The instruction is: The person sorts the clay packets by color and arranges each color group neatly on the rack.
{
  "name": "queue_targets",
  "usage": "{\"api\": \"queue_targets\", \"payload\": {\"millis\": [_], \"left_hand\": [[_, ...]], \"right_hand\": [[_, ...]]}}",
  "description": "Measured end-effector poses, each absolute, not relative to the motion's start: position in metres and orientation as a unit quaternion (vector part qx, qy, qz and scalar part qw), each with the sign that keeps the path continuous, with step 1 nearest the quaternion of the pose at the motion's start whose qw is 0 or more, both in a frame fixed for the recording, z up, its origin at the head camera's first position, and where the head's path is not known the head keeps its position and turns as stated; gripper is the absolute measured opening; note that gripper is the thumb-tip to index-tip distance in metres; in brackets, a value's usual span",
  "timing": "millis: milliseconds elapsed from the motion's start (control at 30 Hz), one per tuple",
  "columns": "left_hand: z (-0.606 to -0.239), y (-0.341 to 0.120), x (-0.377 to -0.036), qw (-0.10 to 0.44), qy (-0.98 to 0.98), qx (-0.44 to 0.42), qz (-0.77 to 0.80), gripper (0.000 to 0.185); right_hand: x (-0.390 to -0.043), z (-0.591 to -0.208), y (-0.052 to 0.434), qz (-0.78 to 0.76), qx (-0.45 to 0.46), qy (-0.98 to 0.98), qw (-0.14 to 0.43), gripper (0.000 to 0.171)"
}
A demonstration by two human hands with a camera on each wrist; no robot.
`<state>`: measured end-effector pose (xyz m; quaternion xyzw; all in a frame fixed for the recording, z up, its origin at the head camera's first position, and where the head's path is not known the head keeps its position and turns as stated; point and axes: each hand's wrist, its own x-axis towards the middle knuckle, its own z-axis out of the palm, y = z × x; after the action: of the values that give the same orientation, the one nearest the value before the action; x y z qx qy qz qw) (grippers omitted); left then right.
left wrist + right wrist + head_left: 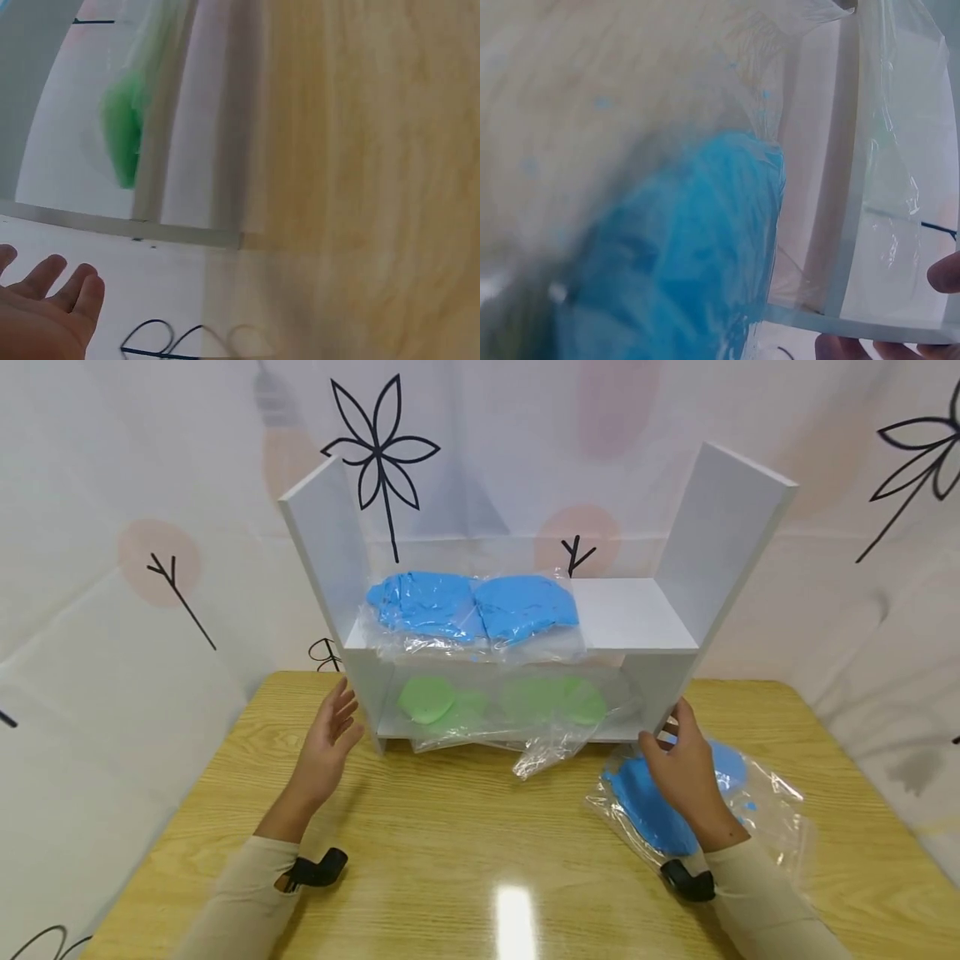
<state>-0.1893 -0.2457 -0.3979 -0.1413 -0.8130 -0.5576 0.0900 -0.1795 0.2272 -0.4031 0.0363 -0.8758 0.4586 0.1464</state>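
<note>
A white open shelf unit (637,614) stands at the back of a wooden table (465,827). Its upper board carries blue items in clear bags (472,606), and its lower board carries green items in clear bags (502,702). My left hand (333,727) hovers with straight, spread fingers (45,300) just beside the shelf's left side panel, holding nothing. My right hand (667,747) is at the lower right corner of the shelf. Its thumb and fingertips (946,274) pinch the right side panel's edge. Under that hand lies another bag of blue material (633,797), seen close up in the right wrist view (682,255).
One green bag's loose plastic (543,756) spills over the lower board onto the table. A patterned white backdrop (150,568) encloses the table behind and on both sides. A light glare (513,914) shines on the wood near the front edge.
</note>
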Motion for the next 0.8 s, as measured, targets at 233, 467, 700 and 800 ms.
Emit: {"api": "queue_targets", "payload": {"millis": [233,467,700,800], "left_hand": [[-0.422,-0.241,-0.192,0.022,-0.772,-0.113,-0.625,0.06],[-0.434,-0.237,-0.192,-0.026,-0.719,-0.089,-0.689,0.061],[-0.441,-0.237,-0.195,-0.047,-0.665,-0.07,-0.742,0.061],[-0.445,-0.239,-0.198,-0.054,-0.664,-0.066,-0.743,0.06]], "right_hand": [[-0.18,-0.407,0.226,0.458,0.034,-0.876,0.144,0.07],[-0.179,-0.408,0.225,0.455,0.032,-0.878,0.143,0.07],[-0.181,-0.407,0.226,0.446,0.036,-0.883,0.145,0.069],[-0.182,-0.406,0.227,0.443,0.037,-0.884,0.146,0.07]]}}
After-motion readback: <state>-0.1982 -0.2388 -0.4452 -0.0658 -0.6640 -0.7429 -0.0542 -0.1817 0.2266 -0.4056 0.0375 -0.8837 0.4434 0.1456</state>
